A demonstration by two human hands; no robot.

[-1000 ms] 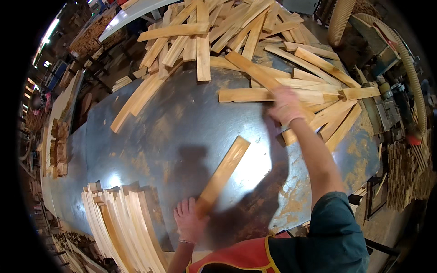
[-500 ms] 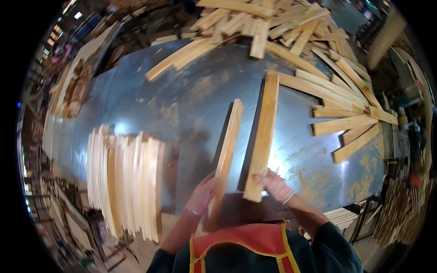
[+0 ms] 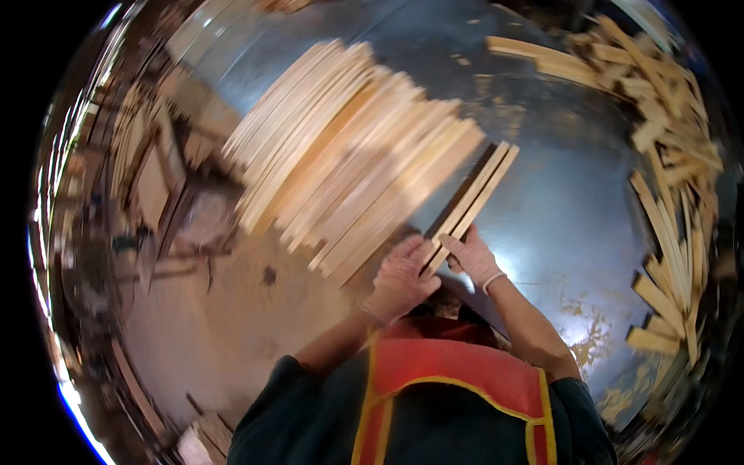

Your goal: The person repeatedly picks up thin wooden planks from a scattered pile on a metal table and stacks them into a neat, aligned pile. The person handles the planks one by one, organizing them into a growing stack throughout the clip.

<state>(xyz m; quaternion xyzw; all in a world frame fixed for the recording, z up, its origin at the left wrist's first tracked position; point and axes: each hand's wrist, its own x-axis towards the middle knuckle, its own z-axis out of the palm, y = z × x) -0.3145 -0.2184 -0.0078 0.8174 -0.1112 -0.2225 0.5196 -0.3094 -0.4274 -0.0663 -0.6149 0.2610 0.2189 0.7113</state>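
Two wooden strips (image 3: 480, 191) stand on edge side by side, their near ends gripped between my hands. My left hand (image 3: 402, 277), in a pale glove, closes round the near end from the left. From the right, my right hand (image 3: 470, 256), also gloved, pinches the same pair with the thumb on top. Just left of the strips, a row of wooden strips (image 3: 364, 147) stands packed on edge, its near ends jutting past the table edge. The undersides of my fingers are hidden.
A dark metal table (image 3: 550, 217) carries the wood. To the far right lies a loose heap of wooden pieces (image 3: 666, 132), with more strips (image 3: 666, 310) spread nearer. Left of the table are a brown floor (image 3: 225, 325) and a stand with boards (image 3: 159, 182).
The view has swung left toward the packed row. The two strips, earlier held apart, one in each hand, are now side by side with both hands on them.
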